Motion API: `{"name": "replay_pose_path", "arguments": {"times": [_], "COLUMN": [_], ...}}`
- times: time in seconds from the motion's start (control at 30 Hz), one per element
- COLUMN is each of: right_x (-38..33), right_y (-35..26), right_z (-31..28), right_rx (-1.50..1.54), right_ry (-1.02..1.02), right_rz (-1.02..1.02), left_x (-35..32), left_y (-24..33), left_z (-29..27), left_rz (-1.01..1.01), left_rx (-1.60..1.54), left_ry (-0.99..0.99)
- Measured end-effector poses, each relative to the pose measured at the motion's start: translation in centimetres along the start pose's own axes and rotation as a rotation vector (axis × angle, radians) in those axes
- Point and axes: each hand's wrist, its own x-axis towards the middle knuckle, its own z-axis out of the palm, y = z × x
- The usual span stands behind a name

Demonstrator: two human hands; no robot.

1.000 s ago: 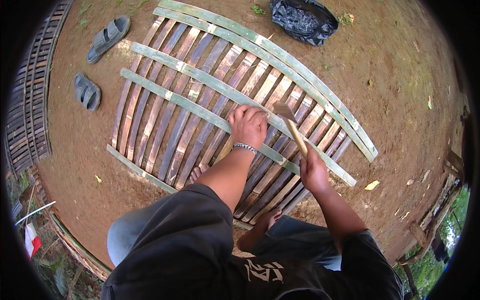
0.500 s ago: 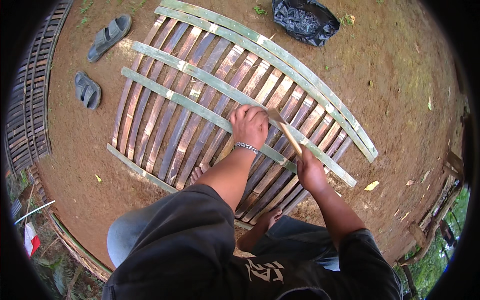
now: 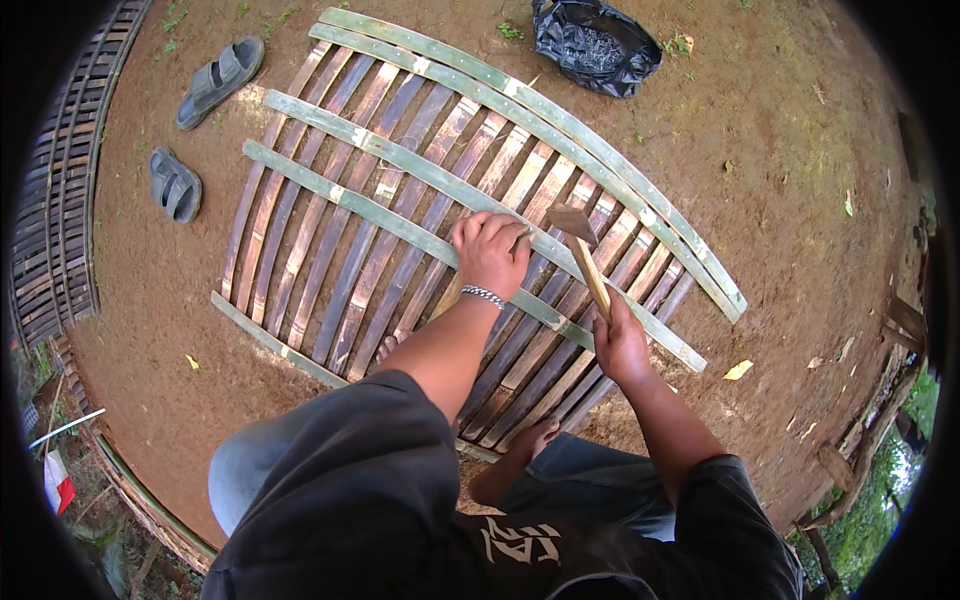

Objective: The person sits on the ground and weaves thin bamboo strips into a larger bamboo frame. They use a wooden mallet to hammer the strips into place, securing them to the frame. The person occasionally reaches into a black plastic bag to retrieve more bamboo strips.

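A lattice panel of dark, scorched-looking bamboo slats point(image 3: 345, 265) lies on the ground, crossed by long green bamboo strips point(image 3: 420, 165). My left hand point(image 3: 492, 250) rests on one of these strips near the panel's middle, fingers curled and drawn together; whatever the fingertips pinch is hidden. My right hand point(image 3: 621, 342) grips the wooden handle of a hammer point(image 3: 592, 280). Its brown, worn metal head is just right of my left fingertips, over the strip, and appears raised from it. My bare feet point(image 3: 535, 437) are at the panel's near edge.
A black plastic bag point(image 3: 597, 50) holding many small nail-like pieces sits beyond the panel. Two grey sandals point(image 3: 175, 185) lie at the left. Another slatted bamboo panel point(image 3: 55, 190) stretches along the far left. Wooden poles point(image 3: 850, 465) border the right side.
The hammer head has shifted right and turned, away from my left fingertips. My left hand stays on the strip. The whole view has shifted slightly.
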Motion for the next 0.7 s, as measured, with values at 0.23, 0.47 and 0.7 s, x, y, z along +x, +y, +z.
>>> {"name": "replay_pose_path", "arguments": {"times": [0.23,0.47,0.7], "right_x": [-0.4,-0.8,-0.5], "right_y": [0.1,0.9,0.0], "right_z": [0.7,2.6,2.1], "right_rx": [0.077,0.042,0.166], "right_ry": [-0.04,-0.023,0.125], "right_rz": [0.097,0.012,-0.11], "left_x": [9.9,10.6,11.1], "left_y": [-1.9,-2.6,-2.3], "left_z": [0.6,2.2,1.6], "left_rz": [-0.033,0.066,0.04], "left_rx": [0.184,0.346,0.371], "left_ry": [0.039,-0.195,-0.268]}}
